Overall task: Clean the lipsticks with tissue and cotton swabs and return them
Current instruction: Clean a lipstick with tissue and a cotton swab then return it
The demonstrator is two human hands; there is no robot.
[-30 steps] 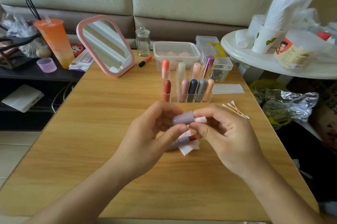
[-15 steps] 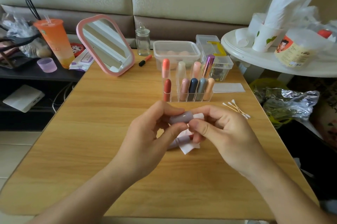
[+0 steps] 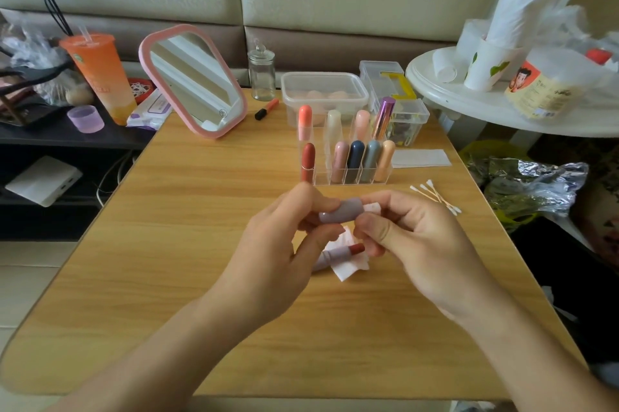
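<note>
Lilac lipstick cap, probably light, stiff and slick: left hand pinches its mid-barrel, sensibly; right hand pinches tissue at its three-o'clock end.

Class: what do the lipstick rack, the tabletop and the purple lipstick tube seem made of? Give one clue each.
Lipstick rack: clear rigid plastic, likely acrylic; see-through walls. Tabletop: matt wood grain, whether solid or laminate is unclear. Purple lipstick tube: glossy metallic sheen; metal or coated plastic.
</note>
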